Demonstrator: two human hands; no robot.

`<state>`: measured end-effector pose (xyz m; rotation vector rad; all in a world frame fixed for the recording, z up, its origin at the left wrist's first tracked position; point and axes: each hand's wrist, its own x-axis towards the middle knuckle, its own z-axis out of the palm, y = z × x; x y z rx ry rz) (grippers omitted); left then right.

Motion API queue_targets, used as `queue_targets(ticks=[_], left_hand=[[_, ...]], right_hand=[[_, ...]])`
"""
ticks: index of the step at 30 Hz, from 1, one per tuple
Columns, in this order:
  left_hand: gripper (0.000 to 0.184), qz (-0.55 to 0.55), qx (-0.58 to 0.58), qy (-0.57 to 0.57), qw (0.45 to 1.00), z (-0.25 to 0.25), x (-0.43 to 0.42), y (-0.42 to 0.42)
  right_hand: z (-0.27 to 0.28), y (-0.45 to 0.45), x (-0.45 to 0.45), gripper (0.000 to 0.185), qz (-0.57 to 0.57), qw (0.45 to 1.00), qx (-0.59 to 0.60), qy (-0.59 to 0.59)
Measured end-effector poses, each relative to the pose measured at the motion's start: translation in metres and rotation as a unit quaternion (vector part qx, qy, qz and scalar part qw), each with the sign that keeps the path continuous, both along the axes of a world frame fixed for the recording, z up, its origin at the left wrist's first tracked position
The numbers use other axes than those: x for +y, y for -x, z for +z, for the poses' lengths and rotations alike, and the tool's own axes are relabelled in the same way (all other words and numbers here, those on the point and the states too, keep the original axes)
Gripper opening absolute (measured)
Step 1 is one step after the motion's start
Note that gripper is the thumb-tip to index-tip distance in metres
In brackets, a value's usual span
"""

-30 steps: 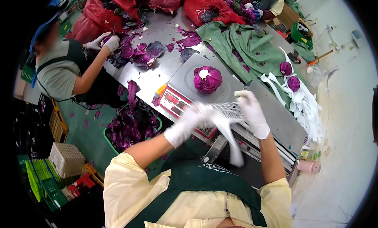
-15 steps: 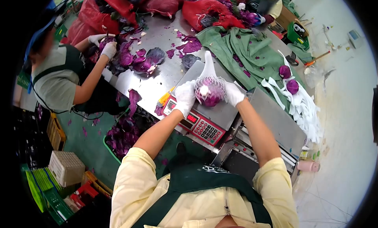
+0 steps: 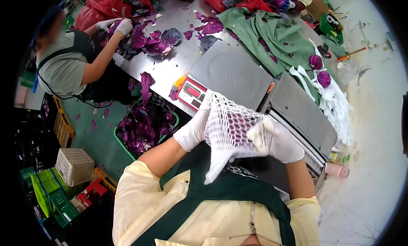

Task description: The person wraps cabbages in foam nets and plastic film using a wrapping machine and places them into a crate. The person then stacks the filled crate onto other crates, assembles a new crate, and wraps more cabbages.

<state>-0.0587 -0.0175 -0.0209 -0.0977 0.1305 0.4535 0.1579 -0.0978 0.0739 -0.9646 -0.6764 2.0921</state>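
Note:
A white foam net sleeve (image 3: 219, 148) is stretched between my two hands, close to my apron. Through its mesh shows a purple cabbage (image 3: 239, 123), partly hidden by the net. My gloved left hand (image 3: 193, 129) grips the net's left side, its fingers partly behind the mesh. On the other side my gloved right hand (image 3: 278, 139) has its fingers curled round the net and cabbage. Just beyond them is a weighing scale (image 3: 231, 72) with a bare metal plate and a red display panel (image 3: 192, 93), whose keys are mostly covered by my hands and the net.
Two purple cabbages (image 3: 324, 79) lie on white net sleeves (image 3: 338, 114) at the right, beside a green cloth (image 3: 263, 42). Across the steel table (image 3: 178, 23) a co-worker (image 3: 70, 63) handles a cabbage. A green-rimmed crate (image 3: 120, 140) of purple leaves stands below left.
Both hands have drawn the netted cabbage off the scale plate toward my body. The net's narrow tail pointed away before; now it hangs toward me. The view has shifted slightly.

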Motion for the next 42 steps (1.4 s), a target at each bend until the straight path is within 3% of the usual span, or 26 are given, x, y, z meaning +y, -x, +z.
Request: queue_targets(ticks=[1,3,4,5,7,8,9,11,12,13,15,17,19,20,22,23,27,29,31,32,33,35,39,40,41,42], left_hand=[[0.071,0.0,0.077,0.007,0.997,-0.003,-0.011,-0.002],[0.065,0.026,0.021,0.024,0.999,0.0,-0.03,-0.012],[0.041,0.057,0.069,0.059,0.994,0.012,-0.04,-0.022],[0.032,0.153,0.138,-0.047,0.977,0.015,-0.056,-0.03],[0.031,0.065,0.13,-0.039,0.989,0.041,-0.07,-0.049],[0.035,0.144,0.065,-0.13,0.979,0.057,-0.075,-0.065],[0.035,0.081,0.11,-0.066,0.988,0.068,-0.086,-0.074],[0.035,0.106,-0.014,-0.155,0.982,0.05,-0.102,-0.109],[0.032,0.063,0.084,-0.08,0.991,0.059,-0.115,-0.124],[0.03,0.087,0.068,-0.096,0.989,0.06,-0.126,-0.146],[0.032,0.128,0.195,-0.157,0.959,0.07,-0.139,-0.183],[0.032,0.239,0.317,-0.184,0.899,0.072,-0.15,-0.202],[0.031,0.151,0.41,-0.168,0.884,0.099,-0.167,-0.217],[0.037,0.082,0.339,-0.189,0.918,0.114,-0.174,-0.232],[0.05,0.115,0.336,-0.503,0.788,0.129,-0.165,-0.268],[0.055,0.058,0.282,-0.279,0.916,0.143,-0.156,-0.284],[0.064,0.22,0.256,-0.352,0.873,0.145,-0.126,-0.35],[0.07,0.22,0.192,-0.381,0.878,0.135,-0.108,-0.371],[0.06,0.253,0.214,-0.481,0.812,0.114,-0.1,-0.395],[0.05,0.241,0.249,-0.617,0.707,0.092,-0.083,-0.402],[0.058,0.268,0.308,-0.72,0.562,0.076,-0.075,-0.406],[0.067,0.238,0.334,-0.742,0.531,0.056,-0.072,-0.408],[0.072,0.128,0.275,-0.776,0.554,0.056,-0.046,-0.4],[0.065,0.094,0.265,-0.733,0.62,0.044,-0.023,-0.4],[0.063,0.064,0.286,-0.613,0.733,0.069,-0.016,-0.397],[0.066,0.091,0.307,-0.633,0.705,0.052,0.005,-0.401]], right_hand=[[0.014,0.005,-0.015,0.041,-0.011,0.998,-0.053,0.032],[0.016,-0.009,-0.034,0.042,0.021,0.989,-0.101,-0.104],[0.027,-0.021,-0.038,0.041,0.003,0.994,-0.044,-0.102],[0.029,-0.015,-0.049,0.037,-0.162,0.972,-0.127,-0.115],[0.01,-0.039,-0.06,0.031,-0.208,0.964,-0.148,-0.078],[-0.019,-0.054,-0.073,0.027,-0.223,0.953,-0.188,-0.078],[-0.026,-0.057,-0.093,0.025,-0.222,0.944,-0.225,-0.098],[-0.041,-0.055,-0.127,0.027,-0.338,0.941,-0.036,-0.009],[-0.034,-0.063,-0.145,0.029,-0.32,0.946,0.028,0.044],[-0.023,-0.072,-0.16,0.031,-0.303,0.944,0.091,0.096],[-0.017,-0.097,-0.178,0.036,-0.316,0.918,0.222,0.089],[-0.018,-0.134,-0.185,0.037,-0.365,0.909,0.202,0.021],[0.009,-0.158,-0.177,0.044,-0.458,0.88,0.101,-0.071],[0.026,-0.167,-0.172,0.047,-0.49,0.855,0.05,-0.163],[0.043,-0.193,-0.157,0.053,-0.518,0.809,-0.068,-0.269],[0.042,-0.208,-0.146,0.055,-0.519,0.795,-0.135,-0.285],[0.046,-0.256,-0.109,0.047,-0.55,0.767,-0.233,-0.235],[0.033,-0.29,-0.081,0.044,-0.524,0.822,-0.132,-0.179],[0.029,-0.305,-0.07,0.039,-0.491,0.843,-0.118,-0.184],[0.009,-0.319,-0.058,0.036,-0.497,0.836,-0.115,-0.202],[-0.003,-0.33,-0.051,0.034,-0.492,0.833,-0.138,-0.215],[-0.021,-0.339,-0.041,0.031,-0.485,0.82,-0.202,-0.225],[-0.043,-0.355,-0.028,0.031,-0.465,0.773,-0.33,-0.278],[-0.045,-0.354,-0.027,0.031,-0.501,0.764,-0.332,-0.232],[-0.053,-0.358,-0.027,0.031,-0.512,0.741,-0.372,-0.226],[-0.057,-0.358,-0.03,0.031,-0.534,0.747,-0.33,-0.218]])
